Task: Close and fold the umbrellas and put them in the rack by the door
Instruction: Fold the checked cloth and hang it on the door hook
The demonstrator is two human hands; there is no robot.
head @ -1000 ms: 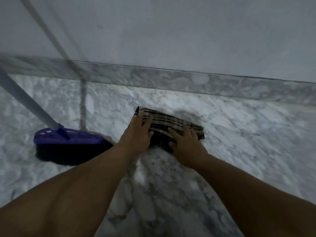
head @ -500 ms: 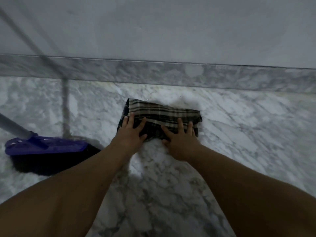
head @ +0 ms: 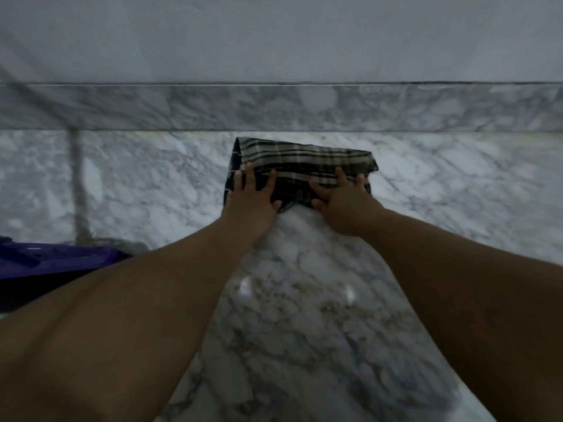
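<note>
A folded plaid bundle of umbrella fabric [head: 304, 156], dark with pale stripes, lies on the marble floor close to the wall. My left hand [head: 249, 205] rests flat on its left end with the fingers spread. On the right end my right hand [head: 344, 208] lies the same way, fingers apart on top. Both thumbs sit at the bundle's near edge. No umbrella handle or shaft shows, and no rack is in view.
A purple broom head [head: 61, 260] with dark bristles lies at the left edge, partly behind my left forearm. A marble skirting [head: 304, 108] runs along the foot of the grey wall just beyond the bundle. White-grey marble floor [head: 304, 300] spreads out on both sides.
My view has swung right, so the broom has slid toward the left edge. Both hands have spread further apart along the bundle, which now lies level with the wall.
</note>
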